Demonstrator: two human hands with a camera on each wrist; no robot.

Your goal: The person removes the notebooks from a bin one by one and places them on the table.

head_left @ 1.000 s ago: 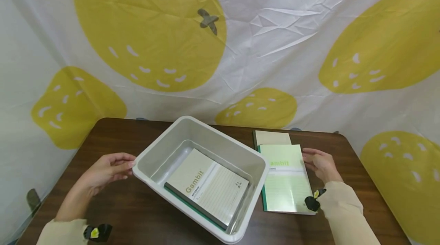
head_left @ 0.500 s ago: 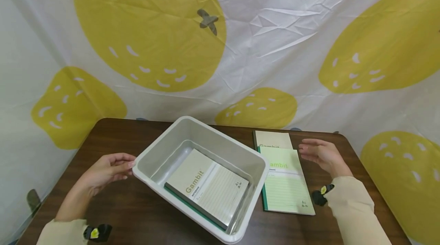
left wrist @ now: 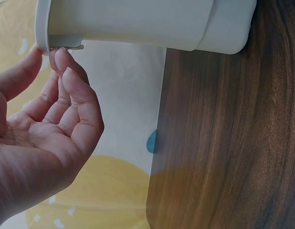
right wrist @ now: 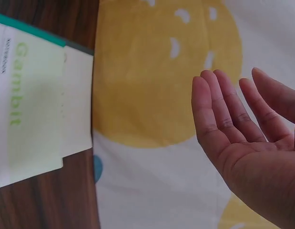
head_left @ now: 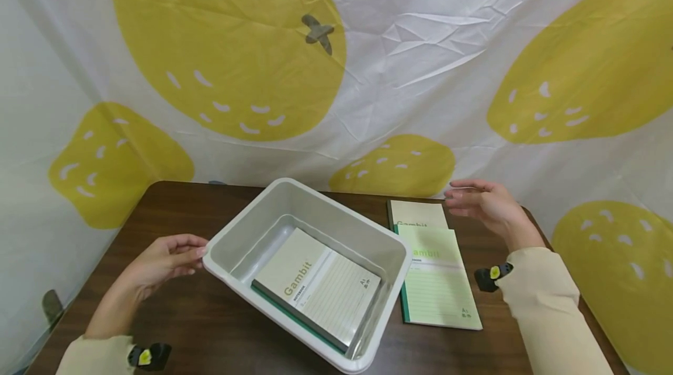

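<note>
My left hand (head_left: 163, 261) pinches the left corner of a pale grey plastic tub (head_left: 347, 220); in the left wrist view its thumb and fingertips (left wrist: 66, 57) meet at the rim. A grey-covered notebook (head_left: 318, 290) printed "Gambit" lies inside the tub, with a green edge showing beneath it. Right of the tub, a light green notebook (head_left: 439, 293) overlaps a cream notebook (head_left: 417, 211) behind it. My right hand (head_left: 491, 208) is raised beyond the far right corner of these notebooks, fingers extended and holding nothing. In the right wrist view the hand is apart from both notebooks.
The dark brown wooden table (head_left: 210, 316) carries everything. Behind it hangs a white cloth (head_left: 399, 83) printed with yellow fruit, close along the table's back edge. The tub's right corner overhangs the left side of the green notebook.
My right hand has left the green notebook's right edge and moved up and away from me. That notebook's top now sits slightly lower, showing more of the cream one. The left hand stays still.
</note>
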